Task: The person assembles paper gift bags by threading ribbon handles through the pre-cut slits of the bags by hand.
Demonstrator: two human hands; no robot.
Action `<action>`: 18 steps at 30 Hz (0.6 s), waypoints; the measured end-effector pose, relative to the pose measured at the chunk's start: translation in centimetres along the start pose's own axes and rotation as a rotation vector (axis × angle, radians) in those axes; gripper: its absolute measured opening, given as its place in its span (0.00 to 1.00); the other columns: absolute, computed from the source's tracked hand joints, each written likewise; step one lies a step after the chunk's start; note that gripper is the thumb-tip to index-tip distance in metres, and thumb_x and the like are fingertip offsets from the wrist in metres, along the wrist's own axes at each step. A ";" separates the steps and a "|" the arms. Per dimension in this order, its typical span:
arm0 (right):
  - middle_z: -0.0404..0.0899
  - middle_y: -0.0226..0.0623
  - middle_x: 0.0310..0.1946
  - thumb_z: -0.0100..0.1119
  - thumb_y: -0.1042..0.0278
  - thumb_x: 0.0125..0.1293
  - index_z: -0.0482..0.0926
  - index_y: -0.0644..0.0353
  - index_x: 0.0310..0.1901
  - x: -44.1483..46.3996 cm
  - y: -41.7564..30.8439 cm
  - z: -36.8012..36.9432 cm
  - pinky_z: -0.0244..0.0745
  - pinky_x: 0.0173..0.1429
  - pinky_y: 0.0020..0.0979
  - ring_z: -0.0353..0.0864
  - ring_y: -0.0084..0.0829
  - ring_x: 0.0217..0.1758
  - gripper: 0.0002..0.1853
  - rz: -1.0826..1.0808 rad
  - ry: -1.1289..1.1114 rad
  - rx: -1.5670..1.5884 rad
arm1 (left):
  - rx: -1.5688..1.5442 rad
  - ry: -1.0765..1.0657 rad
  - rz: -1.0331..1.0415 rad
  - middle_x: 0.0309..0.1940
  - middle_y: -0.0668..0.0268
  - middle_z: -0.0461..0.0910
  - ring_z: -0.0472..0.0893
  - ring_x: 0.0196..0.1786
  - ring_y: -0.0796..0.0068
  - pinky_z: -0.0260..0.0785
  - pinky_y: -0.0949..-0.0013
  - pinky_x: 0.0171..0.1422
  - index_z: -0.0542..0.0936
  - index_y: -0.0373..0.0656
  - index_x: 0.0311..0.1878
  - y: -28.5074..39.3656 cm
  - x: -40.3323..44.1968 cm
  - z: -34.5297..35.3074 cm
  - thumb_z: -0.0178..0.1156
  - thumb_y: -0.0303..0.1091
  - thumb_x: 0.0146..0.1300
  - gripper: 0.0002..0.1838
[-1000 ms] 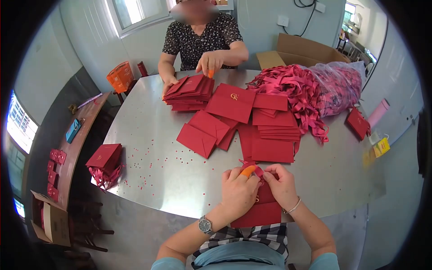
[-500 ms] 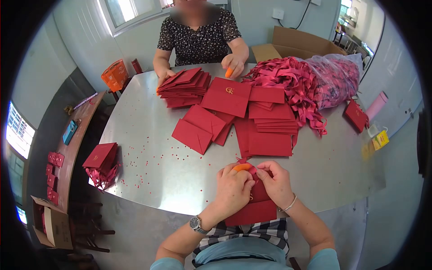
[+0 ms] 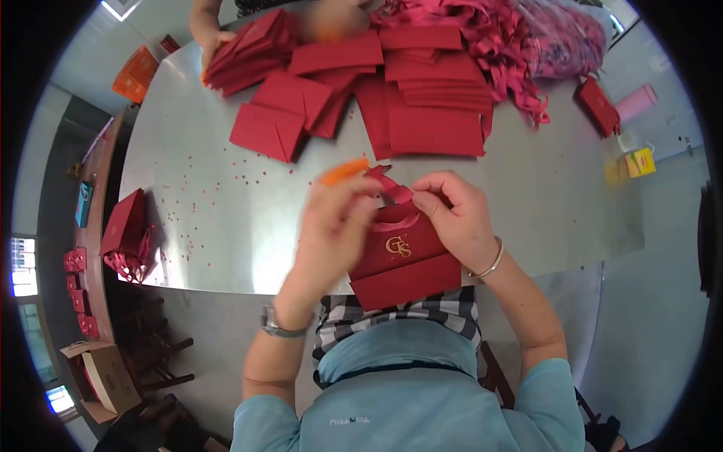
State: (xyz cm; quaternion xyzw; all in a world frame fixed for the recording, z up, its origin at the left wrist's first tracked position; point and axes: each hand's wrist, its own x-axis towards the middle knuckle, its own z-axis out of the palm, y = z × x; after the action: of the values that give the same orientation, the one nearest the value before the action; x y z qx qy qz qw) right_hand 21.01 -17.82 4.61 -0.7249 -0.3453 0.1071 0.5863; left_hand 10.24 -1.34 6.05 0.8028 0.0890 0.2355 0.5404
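A red paper bag with a gold monogram lies flat at the table's near edge, in front of my body. A red ribbon rises from its top edge, and a ribbon loop hangs across its front. My right hand pinches the ribbon between thumb and forefinger, above the bag's right side. Close by on the left, my left hand is smeared by motion, its fingers bent near the ribbon. It wears an orange finger cover. Whether it grips the ribbon is unclear.
Stacked red bags and fanned bags cover the far side, beside a heap of ribbons and a plastic sack. A co-worker's hand touches the fanned bags. Finished-looking bags stand at left.
My head view has tilted downward. My left hand has moved left, away from my right hand, uncovering the monogram and ribbon loop. My right hand still pinches the ribbon.
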 end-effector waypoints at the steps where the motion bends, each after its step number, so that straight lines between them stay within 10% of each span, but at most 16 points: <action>1: 0.82 0.36 0.33 0.61 0.77 0.66 0.78 0.67 0.43 0.0 0.0 -0.3 0.76 0.43 0.23 0.81 0.21 0.37 0.06 -0.004 -0.028 0.017 | 0.053 -0.031 0.010 0.57 0.56 0.77 0.77 0.52 0.61 0.70 0.66 0.57 0.82 0.42 0.51 -1.0 0.5 -1.4 0.56 0.22 0.65 0.13; 11: 0.81 0.32 0.38 0.60 0.76 0.68 0.78 0.66 0.45 -0.1 0.8 -0.4 0.76 0.48 0.22 0.80 0.20 0.41 0.07 0.061 -0.135 0.202 | 0.213 -0.656 0.112 0.51 0.60 0.81 0.78 0.49 0.65 0.73 0.66 0.50 0.83 0.41 0.50 -3.4 2.6 -4.4 0.57 0.13 0.56 0.20; 18: 0.80 0.28 0.35 0.59 0.74 0.69 0.77 0.64 0.49 -0.2 0.7 -1.6 0.74 0.47 0.21 0.78 0.17 0.39 0.10 0.127 -0.259 0.287 | 0.352 -0.524 0.215 0.39 0.66 0.84 0.78 0.39 0.61 0.74 0.62 0.42 0.83 0.48 0.38 -3.4 2.5 -3.5 0.64 0.23 0.54 0.09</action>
State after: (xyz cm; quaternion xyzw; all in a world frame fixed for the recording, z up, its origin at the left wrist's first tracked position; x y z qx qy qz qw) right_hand 22.02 -19.26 4.33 -0.6343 -0.3525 0.2846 0.6264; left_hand 11.15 3.94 4.74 0.9220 -0.0989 0.0575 0.3699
